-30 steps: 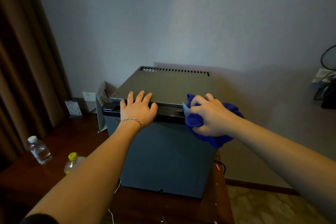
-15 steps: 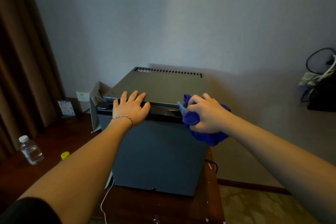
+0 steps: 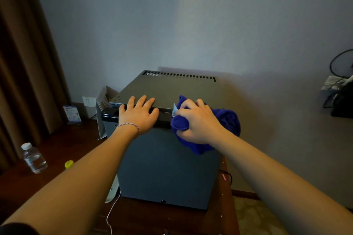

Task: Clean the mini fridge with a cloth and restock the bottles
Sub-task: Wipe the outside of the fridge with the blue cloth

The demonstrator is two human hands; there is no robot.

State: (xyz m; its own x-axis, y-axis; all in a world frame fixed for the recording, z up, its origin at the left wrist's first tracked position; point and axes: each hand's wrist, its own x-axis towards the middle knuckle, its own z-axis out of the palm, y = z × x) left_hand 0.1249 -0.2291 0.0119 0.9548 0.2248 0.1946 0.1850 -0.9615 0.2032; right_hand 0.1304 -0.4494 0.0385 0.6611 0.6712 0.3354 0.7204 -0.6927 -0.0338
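Observation:
A dark grey mini fridge stands on a dark wooden table with its door closed. My left hand rests flat on the top front edge of the fridge, fingers straight. To its right, my right hand grips a bunched blue cloth against the top right corner of the door. A clear water bottle with a white cap stands on the table at the left. Beside my left forearm shows the yellow cap of a second bottle, its body hidden.
A brown curtain hangs at the left. A small card stand, a wall socket and an open carton sit behind the fridge's left side. A white cable trails over the table front. Cables and a black object are at the right.
My right hand with the cloth has stayed at the fridge's top right corner, shifting slightly. The view has drifted, so my left forearm now hides most of the yellow-capped bottle.

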